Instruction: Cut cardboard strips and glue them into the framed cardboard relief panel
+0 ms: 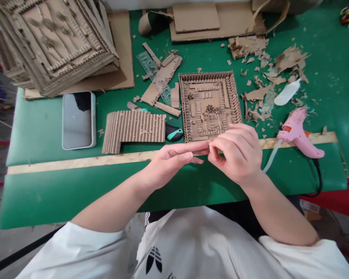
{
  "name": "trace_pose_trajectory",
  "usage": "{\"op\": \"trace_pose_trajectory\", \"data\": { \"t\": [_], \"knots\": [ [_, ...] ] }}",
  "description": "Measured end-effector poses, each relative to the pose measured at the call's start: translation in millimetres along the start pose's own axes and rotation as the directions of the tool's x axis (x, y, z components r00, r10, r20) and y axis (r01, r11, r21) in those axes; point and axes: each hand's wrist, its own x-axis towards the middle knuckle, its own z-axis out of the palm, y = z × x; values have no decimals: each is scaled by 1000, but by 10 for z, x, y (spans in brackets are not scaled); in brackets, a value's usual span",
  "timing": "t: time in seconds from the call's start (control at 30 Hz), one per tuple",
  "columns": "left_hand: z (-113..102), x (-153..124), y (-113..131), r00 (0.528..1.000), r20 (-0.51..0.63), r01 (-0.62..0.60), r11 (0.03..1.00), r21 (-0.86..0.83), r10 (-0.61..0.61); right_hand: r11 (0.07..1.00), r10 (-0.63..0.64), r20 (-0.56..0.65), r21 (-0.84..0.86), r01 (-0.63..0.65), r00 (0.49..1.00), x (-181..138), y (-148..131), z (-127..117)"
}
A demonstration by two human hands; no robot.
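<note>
My left hand (174,161) and my right hand (238,153) meet over the near edge of the green table (46,128). Their fingertips pinch together on a small piece of cardboard that I can barely make out between them. Just beyond the fingers lies a square cardboard frame (209,104) with ribbed borders and small cardboard shapes glued inside. A corrugated cardboard sheet (132,128) lies to the left of the frame, with a black and teal cutter (173,133) between the two.
A pink glue gun (298,133) rests right of my hands, its cord trailing off the edge. A phone (78,119) lies at left. Finished cardboard frames (52,38) are stacked at back left. Cardboard scraps (267,66), a clear ruler (154,73) and flat sheets (209,19) cover the back.
</note>
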Motion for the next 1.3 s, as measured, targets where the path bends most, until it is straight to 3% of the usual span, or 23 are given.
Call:
{"op": "trace_pose_trajectory", "data": {
  "t": [0.73,1.1,1.3],
  "knots": [
    [2,1,7,997,-67,29,994,-105,-36,999,9,1,48,-10,1000,-8,35,-24],
    [-20,10,1,999,-21,40,992,-117,-42,998,-63,-1,8,63,998,-23,38,-6],
    [-20,9,-4,999,-13,45,992,-115,-46,999,-42,15,-5,42,999,-20,29,3]
  ]
}}
